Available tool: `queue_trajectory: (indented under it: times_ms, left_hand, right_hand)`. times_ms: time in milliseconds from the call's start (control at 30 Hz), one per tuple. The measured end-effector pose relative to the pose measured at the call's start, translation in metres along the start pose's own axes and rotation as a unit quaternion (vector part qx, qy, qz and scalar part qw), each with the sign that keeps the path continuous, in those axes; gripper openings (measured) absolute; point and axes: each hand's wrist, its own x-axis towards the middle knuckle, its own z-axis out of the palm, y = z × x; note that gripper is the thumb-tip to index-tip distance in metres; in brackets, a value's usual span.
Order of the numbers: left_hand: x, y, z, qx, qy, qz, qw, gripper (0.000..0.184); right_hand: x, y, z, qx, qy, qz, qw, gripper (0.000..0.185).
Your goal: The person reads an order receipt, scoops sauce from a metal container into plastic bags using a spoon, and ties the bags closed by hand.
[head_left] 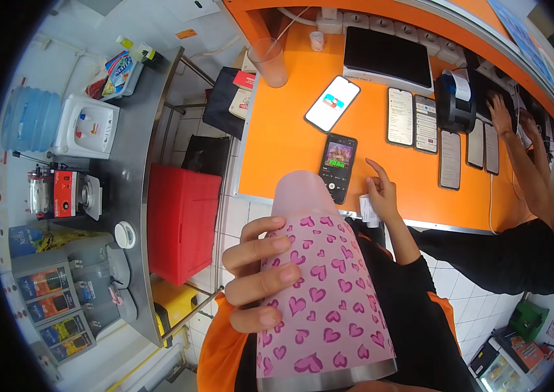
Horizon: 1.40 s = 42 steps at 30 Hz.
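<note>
My left hand [260,274] wraps its fingers round a large pink tumbler [323,294] with purple hearts, held close to the camera. The tumbler's narrower, plain pink end points toward the orange counter [277,144]; a metal rim shows at the near end. My right hand [381,193] is at the counter's front edge, pinched round a small roll of white paper [369,210]. Just left of that hand a black phone [338,166] with a lit screen lies on the counter. A second phone [332,103], with a white screen, lies behind it.
Several more phones [400,117], a boxed tablet [388,59], a black receipt printer [455,101] and a clear cup [269,62] stand on the counter. A co-worker's hands [502,117] are at the right. Left are a red box [182,222] and a steel table [136,137].
</note>
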Motion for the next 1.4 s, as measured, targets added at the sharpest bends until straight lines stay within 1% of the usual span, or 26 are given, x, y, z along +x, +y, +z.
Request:
queue_trajectory:
  times_ms: [300, 600, 900, 1000, 1100, 1200, 1300, 1400]
  left_hand:
    - [0.005, 0.000, -0.005, 0.001, -0.013, -0.002, 1.000, 0.035]
    - [0.008, -0.001, -0.003, 0.006, 0.004, 0.003, 1.000, 0.038]
    - [0.012, -0.003, -0.004, 0.032, 0.005, 0.042, 0.999, 0.039]
    - [0.013, -0.003, -0.001, 0.036, 0.019, 0.052, 0.998, 0.038]
    - [0.015, -0.002, -0.004, 0.046, 0.009, 0.057, 0.997, 0.038]
    - [0.015, -0.001, -0.008, 0.053, -0.006, 0.061, 0.997, 0.038]
    - [0.016, 0.003, 0.001, 0.043, 0.033, 0.059, 0.997, 0.038]
    - [0.019, 0.005, -0.004, 0.051, 0.013, 0.062, 0.997, 0.037]
  right_hand:
    - [-0.001, 0.010, 0.004, -0.015, 0.016, -0.008, 1.000, 0.036]
    - [0.001, 0.016, 0.002, -0.051, 0.009, -0.025, 0.998, 0.032]
    - [0.000, 0.014, 0.006, -0.028, 0.027, -0.025, 0.999, 0.030]
    - [0.000, 0.013, 0.007, -0.026, 0.033, -0.029, 0.999, 0.029]
    - [0.000, 0.012, 0.006, -0.052, 0.039, -0.040, 0.997, 0.028]
    - [-0.001, 0.009, 0.006, -0.044, 0.036, -0.029, 0.998, 0.027]
    - [-0.001, 0.014, 0.005, -0.055, 0.032, -0.041, 0.997, 0.027]
    - [-0.001, 0.019, 0.005, -0.061, 0.036, -0.044, 0.996, 0.026]
